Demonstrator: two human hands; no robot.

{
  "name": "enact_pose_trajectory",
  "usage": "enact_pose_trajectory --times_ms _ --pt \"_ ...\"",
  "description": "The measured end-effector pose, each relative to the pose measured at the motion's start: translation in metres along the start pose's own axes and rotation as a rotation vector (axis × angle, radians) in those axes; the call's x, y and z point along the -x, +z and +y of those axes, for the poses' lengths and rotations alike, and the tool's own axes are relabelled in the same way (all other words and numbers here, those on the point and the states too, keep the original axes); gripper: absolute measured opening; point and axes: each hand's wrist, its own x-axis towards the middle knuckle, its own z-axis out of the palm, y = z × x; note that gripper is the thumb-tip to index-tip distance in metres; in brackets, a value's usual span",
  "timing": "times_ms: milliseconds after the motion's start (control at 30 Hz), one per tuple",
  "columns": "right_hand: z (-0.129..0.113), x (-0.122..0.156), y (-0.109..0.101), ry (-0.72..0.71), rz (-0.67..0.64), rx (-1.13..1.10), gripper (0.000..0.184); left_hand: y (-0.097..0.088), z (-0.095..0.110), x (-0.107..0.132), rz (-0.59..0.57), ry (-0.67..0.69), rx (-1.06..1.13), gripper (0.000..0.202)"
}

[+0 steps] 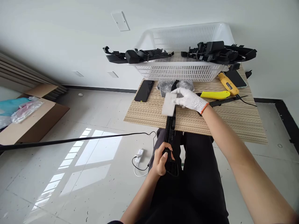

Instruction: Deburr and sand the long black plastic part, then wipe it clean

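My bare left hand (pixel 162 158) is closed round the near end of a long black plastic part (pixel 169 126) that runs from my lap up onto the striped wooden table (pixel 233 121). My right hand (pixel 188 98), in a white knit glove with an orange cuff, presses a pale grey block (pixel 168 105) onto the part's far end on the table, fingers curled over the block.
A white slatted basket (pixel 179 70) at the table's back carries black plastic parts (pixel 137 56) across its rim. A black phone (pixel 144 90), grey gloves (pixel 165 87), a yellow knife (pixel 216 95), a yellow tool (pixel 229 84) and a dark tablet lie nearby. A cardboard box (pixel 32 121), cable and power strip (pixel 139 154) are on the floor.
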Motion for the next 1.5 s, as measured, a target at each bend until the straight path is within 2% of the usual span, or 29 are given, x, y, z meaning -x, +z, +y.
enact_pose_trajectory --times_ms 67,100,167,267,367,500,600,667,767,867,900,967,1033,1067,1100,1200,1233,1267,1300,1400,1467,1500 --pt "-0.003 0.003 0.002 0.004 -0.091 -0.029 0.054 0.0 0.0 0.0 0.001 -0.001 0.005 0.035" --pt "-0.004 0.004 0.003 -0.028 -0.072 -0.039 0.056 0.0 0.0 0.0 0.003 -0.003 0.005 0.035" --pt "-0.006 0.005 0.003 -0.134 0.037 -0.068 0.056 -0.001 -0.001 0.0 0.004 -0.005 0.001 0.035" --pt "-0.006 0.004 0.0 -0.29 0.193 -0.136 0.044 -0.001 -0.001 -0.001 0.0 -0.01 -0.005 0.035" --pt "-0.006 0.003 -0.003 -0.336 0.255 -0.131 0.031 0.0 -0.001 0.0 -0.001 -0.009 -0.001 0.034" --pt "-0.007 0.007 -0.002 -0.412 0.23 0.027 0.026 0.001 -0.001 0.0 -0.004 -0.001 0.002 0.034" --pt "-0.012 0.012 -0.001 -0.481 0.164 0.012 0.027 0.0 -0.001 0.0 0.001 -0.007 -0.011 0.034" --pt "-0.014 0.014 0.001 -0.472 0.107 -0.071 0.031 0.0 -0.001 0.0 0.0 -0.008 -0.016 0.035" --pt "-0.011 0.013 0.004 -0.369 0.015 -0.153 0.043 -0.001 -0.001 0.0 -0.005 -0.009 -0.017 0.035" --pt "-0.003 0.008 0.005 -0.307 -0.024 -0.001 0.05 0.0 -0.001 -0.001 -0.002 -0.013 -0.014 0.034" --pt "-0.001 0.007 0.004 -0.316 0.003 0.067 0.051 0.0 -0.001 -0.001 0.002 -0.012 -0.01 0.035" --pt "0.002 0.004 0.001 -0.353 0.149 0.144 0.05 0.0 -0.001 -0.001 0.008 -0.012 -0.007 0.035" --pt "0.002 0.003 -0.003 -0.376 0.308 0.125 0.05 0.0 -0.001 -0.001 0.007 -0.012 -0.011 0.036" --pt "0.002 0.003 -0.004 -0.36 0.338 0.095 0.049 0.0 -0.001 -0.001 0.005 -0.014 -0.016 0.036" --pt "0.001 0.004 -0.005 -0.316 0.3 0.065 0.048 0.0 -0.001 -0.001 0.003 -0.014 -0.021 0.036" --pt "-0.002 0.006 -0.004 -0.133 -0.018 0.018 0.051 0.0 -0.001 0.0 0.002 -0.019 -0.025 0.036" --pt "-0.002 0.006 -0.002 -0.116 -0.077 0.024 0.052 0.0 0.0 0.0 0.005 -0.02 -0.021 0.036" --pt "-0.002 0.006 -0.001 -0.142 -0.072 0.038 0.053 0.0 0.0 0.0 0.009 -0.021 -0.015 0.036" --pt "-0.002 0.006 -0.001 -0.202 -0.006 0.052 0.052 0.0 0.0 0.0 0.013 -0.022 -0.007 0.036" --pt "-0.002 0.005 -0.003 -0.374 0.265 0.058 0.05 0.0 0.0 -0.001 0.013 -0.013 -0.003 0.036" --pt "-0.003 0.006 -0.006 -0.357 0.279 0.002 0.051 0.001 0.0 -0.001 0.005 -0.002 -0.014 0.036" --pt "-0.003 0.006 -0.007 -0.307 0.207 -0.031 0.053 0.001 0.0 -0.002 0.002 0.004 -0.019 0.036"
